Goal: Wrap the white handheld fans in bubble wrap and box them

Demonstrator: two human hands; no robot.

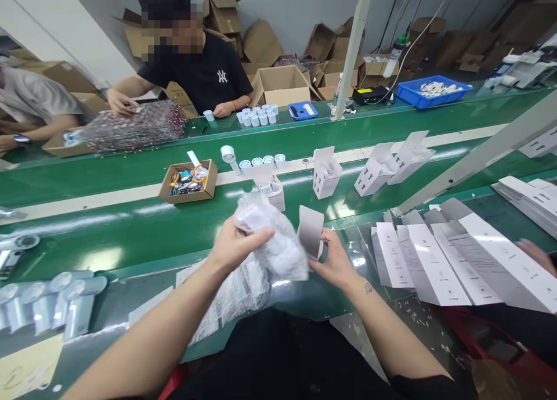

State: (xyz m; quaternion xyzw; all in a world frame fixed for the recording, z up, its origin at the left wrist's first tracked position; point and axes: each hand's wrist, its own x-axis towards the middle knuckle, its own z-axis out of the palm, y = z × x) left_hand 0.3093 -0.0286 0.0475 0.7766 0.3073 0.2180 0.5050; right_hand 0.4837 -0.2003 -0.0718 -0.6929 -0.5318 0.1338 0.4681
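Note:
A bubble-wrapped package (278, 237) is in my left hand (239, 240), its thumb lying across the clear wrap. What is inside the wrap cannot be made out. My right hand (337, 260) grips a white cardboard box (310, 231) by its side, with the flap standing up. The package hangs directly left of the box and hides part of it. Below my left forearm, more bubble-wrapped packages (246, 287) lie on the bench edge. Just beyond the package stands another open white box (274, 194) on the green belt.
Several open white boxes (327, 176) stand along the belt (143, 231). A small carton of tools (189, 182) sits left. Folded white boxes (430, 260) lean at right, near another person's hand (537, 252). Pale blue handheld parts (78, 301) lie at left. A co-worker (187, 63) sits opposite.

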